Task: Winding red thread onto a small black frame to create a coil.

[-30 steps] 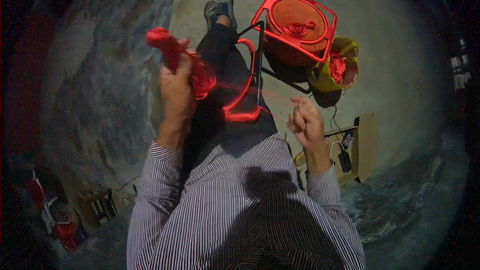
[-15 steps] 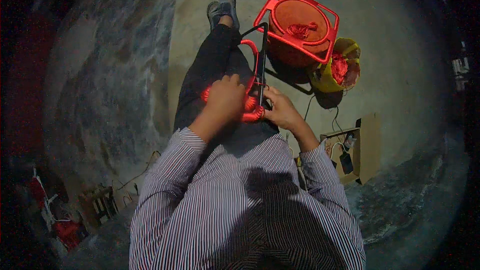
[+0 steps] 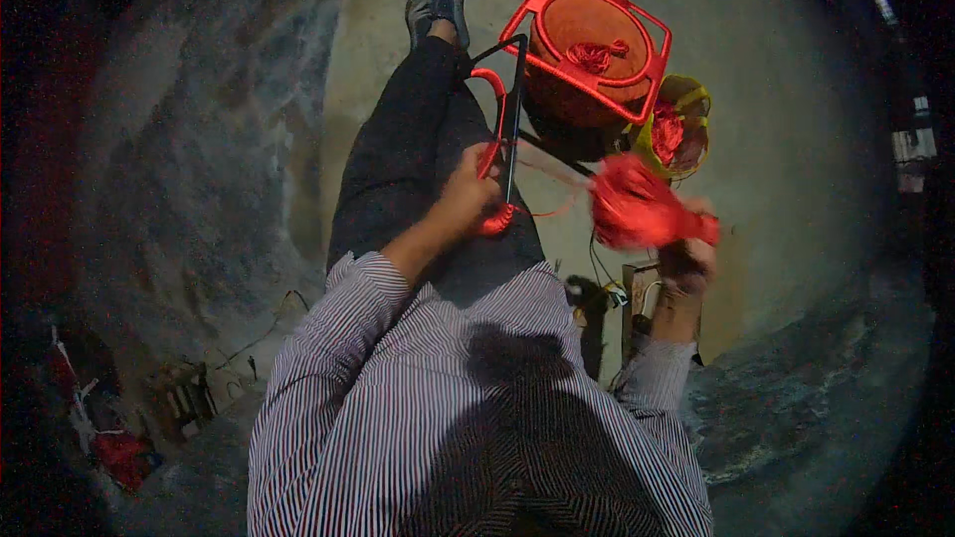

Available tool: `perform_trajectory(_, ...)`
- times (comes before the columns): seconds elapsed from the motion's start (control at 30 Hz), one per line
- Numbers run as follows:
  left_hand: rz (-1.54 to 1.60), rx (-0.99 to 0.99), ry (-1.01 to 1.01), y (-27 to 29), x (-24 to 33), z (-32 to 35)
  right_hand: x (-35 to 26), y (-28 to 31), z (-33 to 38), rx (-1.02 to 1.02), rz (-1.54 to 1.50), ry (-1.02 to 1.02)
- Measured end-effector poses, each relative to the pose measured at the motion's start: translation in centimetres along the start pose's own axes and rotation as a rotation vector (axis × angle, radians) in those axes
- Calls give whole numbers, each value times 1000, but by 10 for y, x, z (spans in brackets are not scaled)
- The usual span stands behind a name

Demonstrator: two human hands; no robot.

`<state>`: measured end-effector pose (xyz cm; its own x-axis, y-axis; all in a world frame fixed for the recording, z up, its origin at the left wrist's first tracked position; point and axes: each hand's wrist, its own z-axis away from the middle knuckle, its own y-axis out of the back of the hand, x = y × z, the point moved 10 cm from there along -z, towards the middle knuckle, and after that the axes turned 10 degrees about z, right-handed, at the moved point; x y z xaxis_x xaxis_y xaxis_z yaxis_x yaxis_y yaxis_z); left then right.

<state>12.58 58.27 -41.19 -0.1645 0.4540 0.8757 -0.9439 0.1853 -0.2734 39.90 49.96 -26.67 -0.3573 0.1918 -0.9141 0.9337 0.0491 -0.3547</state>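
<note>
A black frame (image 3: 513,129) lies across my lap, with an inner curved bar (image 3: 494,85) wrapped in red cord. My left hand (image 3: 474,191) is closed round the wrapped bar near the frame's lower end. Below it, a thick coil of red cord (image 3: 494,222) sits at the frame's lower corner. Out to the right, my right hand (image 3: 688,261) grips a bundle of red cord (image 3: 637,207), blurred by motion. A thin strand runs from the bundle back to the frame; the fingers are partly hidden behind the bundle.
A red-wrapped frame (image 3: 657,85) rests on a round orange-brown drum or stool (image 3: 557,25), with a small hank of red cord (image 3: 597,56) on top. Beside it stands a yellow bag (image 3: 702,99) holding red cord. A cardboard box (image 3: 734,278) is at my right, near some dark cables.
My right hand has swung away from the frame to the right, pulling out the cord bundle and its strand. My left hand has shifted a little right, onto the wrapped bar.
</note>
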Motion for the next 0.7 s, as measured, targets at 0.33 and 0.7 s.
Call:
perform_trajectory(0.33, -109, -61, -83, -12, -10, 24, 24, 22, 30, 303, -150, -226)
perform_trajectory(0.7, 15, -124, 38, -25, 1, 35, 62, -102, 27, -90, 191, -549)
